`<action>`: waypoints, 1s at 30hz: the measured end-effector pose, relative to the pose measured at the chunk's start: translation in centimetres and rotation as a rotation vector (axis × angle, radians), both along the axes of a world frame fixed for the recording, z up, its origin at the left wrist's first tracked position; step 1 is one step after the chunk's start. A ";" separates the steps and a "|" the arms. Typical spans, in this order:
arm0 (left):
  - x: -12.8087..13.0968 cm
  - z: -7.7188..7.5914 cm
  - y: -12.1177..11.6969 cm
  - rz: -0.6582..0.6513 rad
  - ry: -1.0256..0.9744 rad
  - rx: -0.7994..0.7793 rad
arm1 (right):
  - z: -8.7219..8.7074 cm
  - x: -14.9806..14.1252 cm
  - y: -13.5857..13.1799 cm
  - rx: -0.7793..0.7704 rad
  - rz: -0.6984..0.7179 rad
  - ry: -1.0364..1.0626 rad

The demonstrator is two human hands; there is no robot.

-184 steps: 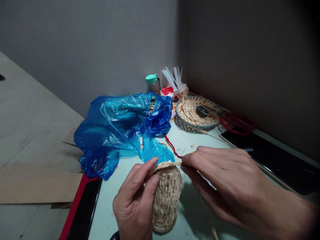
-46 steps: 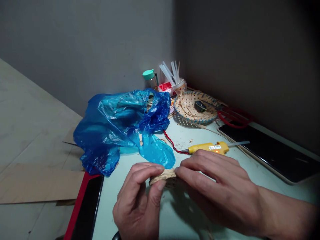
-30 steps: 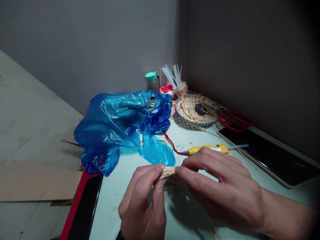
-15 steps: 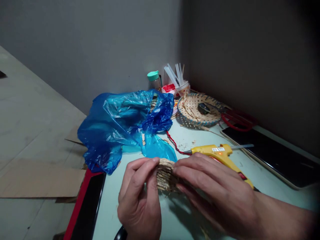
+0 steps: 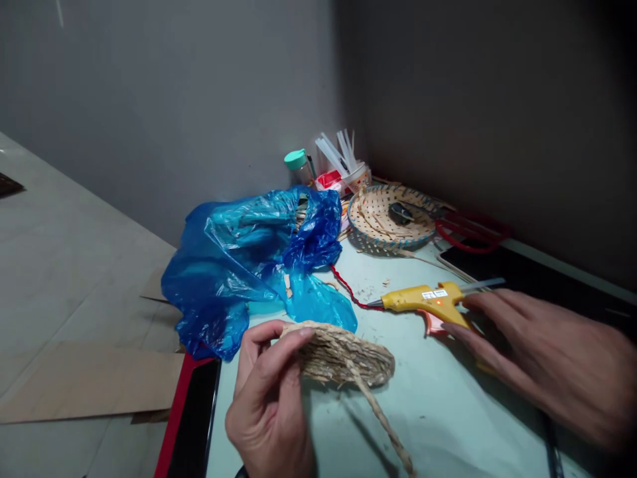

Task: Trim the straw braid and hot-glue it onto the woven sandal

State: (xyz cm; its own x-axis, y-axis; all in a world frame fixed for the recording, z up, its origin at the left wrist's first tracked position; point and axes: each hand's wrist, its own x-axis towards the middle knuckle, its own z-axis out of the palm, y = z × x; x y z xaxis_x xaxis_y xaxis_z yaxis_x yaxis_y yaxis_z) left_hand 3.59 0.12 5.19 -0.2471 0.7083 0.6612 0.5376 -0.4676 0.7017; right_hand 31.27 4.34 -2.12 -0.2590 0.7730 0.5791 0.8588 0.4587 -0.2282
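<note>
Left hand [image 5: 273, 398] pinches one end of straw pad [image 5: 348, 358], held above worktop [image 5: 438, 425]; braided strand [image 5: 381, 415] trails off it. Right hand [image 5: 552, 358] at handle of yellow glue gun [image 5: 423, 299], blurred; cannot tell whether fingers close on it. Blue bag [image 5: 229, 252] behind pad.

In my left grip [image 5: 273, 405], the woven piece [image 5: 343, 355] is coarse, matt plant fibre, ridged row by row, with a bristly lower edge; its loose strand [image 5: 381, 418] is the same dull, twisted fibre. The glue gun [image 5: 418, 300] has a smooth plastic body and a metal nozzle [image 5: 377, 304], with a translucent, plastic-looking stick [image 5: 485, 285] behind. I see thin, crinkled, glossy plastic in the blue bag [image 5: 223, 259], and rough matt strips in the basket [image 5: 365, 229]. My worktop [image 5: 438, 411] looks smooth with a faint sheen; the cardboard [image 5: 94, 382] is flat and matt, the wall [image 5: 174, 99] dull and even.
</note>
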 end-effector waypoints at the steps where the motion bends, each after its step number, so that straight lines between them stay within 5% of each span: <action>1: 0.1 0.0 0.0 0.006 0.000 0.006 | -0.4 0.0 -0.4 -0.017 0.050 0.014; 4: 0.7 -0.2 0.2 0.076 -0.042 0.025 | 0.7 -1.6 -1.9 -0.069 0.129 0.165; 11: 1.5 -0.4 0.3 0.092 -0.225 -0.049 | 6.6 -7.9 -2.5 0.228 0.303 0.242; 18: 1.2 0.5 -0.9 0.027 -0.087 -0.066 | 5.3 -10.3 -2.9 0.237 0.374 0.178; 26: 0.3 -0.7 -2.0 -0.013 0.068 0.027 | 3.7 -13.2 -3.6 0.358 0.291 0.256; 30: 0.7 -0.7 -1.8 -0.010 0.085 0.096 | 4.2 -12.0 -3.5 0.277 0.375 0.305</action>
